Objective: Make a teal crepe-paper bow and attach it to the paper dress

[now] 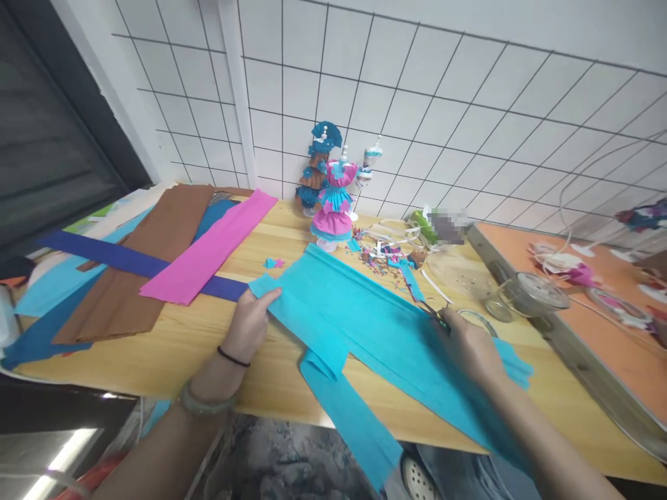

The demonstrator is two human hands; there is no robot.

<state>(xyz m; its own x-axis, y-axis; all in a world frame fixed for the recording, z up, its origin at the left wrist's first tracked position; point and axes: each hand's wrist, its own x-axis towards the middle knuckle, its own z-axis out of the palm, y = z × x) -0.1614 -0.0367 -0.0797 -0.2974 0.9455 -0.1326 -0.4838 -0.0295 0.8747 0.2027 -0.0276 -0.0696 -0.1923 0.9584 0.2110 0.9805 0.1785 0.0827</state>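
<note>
Spread across the wooden table (281,375) is a wide turquoise sheet of crepe paper (375,319), its right part running off the front edge. My left hand (249,325) pinches the sheet's left corner between thumb and fingers. A narrower turquoise strip (354,430) hangs from the sheet over the table edge. At the sheet's far right side, my right hand (472,347) is closed around dark scissors (436,314); the blades are partly hidden and blurred. Beyond that hand lies a crumpled turquoise piece (513,362).
Pink (213,246), brown (135,264) and dark blue crepe paper (104,251) overlap at the left. Ruffled paper towers (333,201) stand by the tiled wall. Scraps (383,257) litter the back. A glass jar (534,293) lies near the orange tray (573,298) at right.
</note>
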